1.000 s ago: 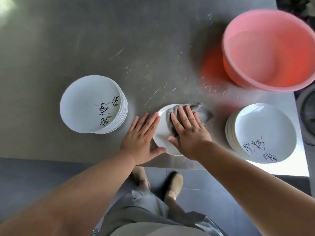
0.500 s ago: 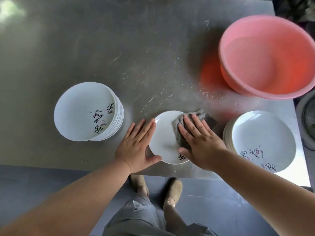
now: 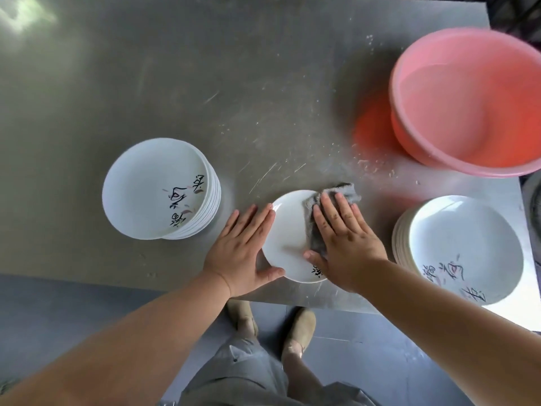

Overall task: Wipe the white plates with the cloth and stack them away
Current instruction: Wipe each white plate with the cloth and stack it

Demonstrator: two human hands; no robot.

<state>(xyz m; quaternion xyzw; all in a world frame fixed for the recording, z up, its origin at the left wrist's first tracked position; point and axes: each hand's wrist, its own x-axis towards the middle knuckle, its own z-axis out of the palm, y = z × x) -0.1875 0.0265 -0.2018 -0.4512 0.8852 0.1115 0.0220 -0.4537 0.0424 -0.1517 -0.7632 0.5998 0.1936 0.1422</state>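
At the near edge of a scratched, dull grey metal table [image 3: 205,83], a round, glossy white plate [image 3: 288,230] lies flat, its black brush lettering at the rim nearest the person. The right hand [image 3: 348,244] presses a nubby grey cloth [image 3: 345,191] onto the plate's right half, fingers straight and slightly spread. The cloth's long axis runs away from the person, and its far end reaches past the rim. The left hand [image 3: 240,250] lies flat against the plate's left edge, fingers together, thumb out. A left stack [image 3: 146,186] and a right stack [image 3: 462,238] of matching plates flank it. A smooth pink plastic basin [image 3: 468,98] sits far right.
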